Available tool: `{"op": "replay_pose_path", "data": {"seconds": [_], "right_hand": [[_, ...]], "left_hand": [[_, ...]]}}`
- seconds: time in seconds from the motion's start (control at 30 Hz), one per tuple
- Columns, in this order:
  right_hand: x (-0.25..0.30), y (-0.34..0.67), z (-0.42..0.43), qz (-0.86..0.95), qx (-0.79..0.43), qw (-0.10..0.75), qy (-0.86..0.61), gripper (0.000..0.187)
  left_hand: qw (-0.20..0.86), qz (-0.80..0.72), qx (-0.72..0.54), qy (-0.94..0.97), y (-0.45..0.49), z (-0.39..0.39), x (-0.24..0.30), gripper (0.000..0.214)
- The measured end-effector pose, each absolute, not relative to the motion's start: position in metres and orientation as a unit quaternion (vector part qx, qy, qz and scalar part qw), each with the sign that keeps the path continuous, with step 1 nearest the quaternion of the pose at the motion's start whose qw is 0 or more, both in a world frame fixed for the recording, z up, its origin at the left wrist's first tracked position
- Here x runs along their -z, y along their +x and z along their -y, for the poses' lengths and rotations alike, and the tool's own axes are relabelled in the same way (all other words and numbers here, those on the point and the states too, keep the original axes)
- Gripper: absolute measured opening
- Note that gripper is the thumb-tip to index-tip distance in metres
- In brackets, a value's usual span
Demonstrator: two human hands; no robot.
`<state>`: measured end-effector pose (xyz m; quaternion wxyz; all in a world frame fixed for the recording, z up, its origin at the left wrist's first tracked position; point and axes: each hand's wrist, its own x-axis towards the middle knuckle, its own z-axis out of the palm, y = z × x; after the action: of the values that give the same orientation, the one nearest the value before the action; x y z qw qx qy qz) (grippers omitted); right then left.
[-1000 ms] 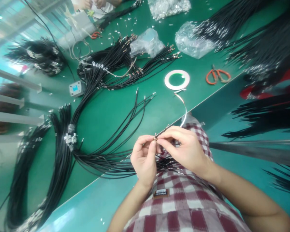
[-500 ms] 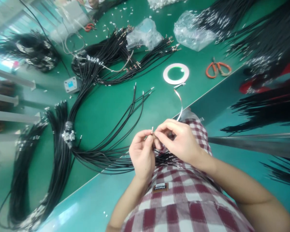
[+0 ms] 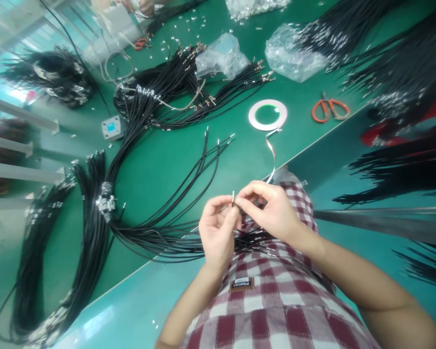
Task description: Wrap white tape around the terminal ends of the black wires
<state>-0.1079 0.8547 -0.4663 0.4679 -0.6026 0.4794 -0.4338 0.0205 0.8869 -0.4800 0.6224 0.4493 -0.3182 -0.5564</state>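
Between the thumb and fingers of my left hand (image 3: 218,235) is the end of a black cable, its pale tip (image 3: 233,198) pointing up. My right hand (image 3: 272,208) is closed in a pinch, fingertips right beside that tip. A thin strip of tape (image 3: 273,157) curves from the flat white tape roll (image 3: 253,118) down behind my right hand; its far end is hidden by the fingers. Below both hands, a bundle of black cables (image 3: 167,240) crosses the table edge onto my checked apron (image 3: 276,286).
Orange-handled cutters (image 3: 329,110) lie right of the roll. Clear plastic bags (image 3: 290,53) and cable bundles (image 3: 181,72) cover the back of the green table. A coiled cable bundle (image 3: 29,271) lies left, near a small grey box (image 3: 112,127). More black cables (image 3: 381,169) hang at right.
The view has shifted slightly, moving everything a little right and down. Slightly more of the pale cable tip shows above my left fingers. Both hands keep their pinches.
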Motion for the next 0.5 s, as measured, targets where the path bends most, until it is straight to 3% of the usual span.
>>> {"op": "replay_pose_path", "data": {"seconds": [0.07, 0.5], "right_hand": [[0.464, -0.109, -0.856, -0.472, 0.430, 0.465, -0.613, 0.010], [0.457, -0.105, -0.856, -0.465, 0.415, 0.433, -0.651, 0.009]], "left_hand": [[0.615, 0.309, 0.570, 0.449, 0.023, -0.887, 0.478, 0.026], [0.571, 0.229, 0.646, 0.451, 0.038, -0.886, 0.470, 0.023]]}}
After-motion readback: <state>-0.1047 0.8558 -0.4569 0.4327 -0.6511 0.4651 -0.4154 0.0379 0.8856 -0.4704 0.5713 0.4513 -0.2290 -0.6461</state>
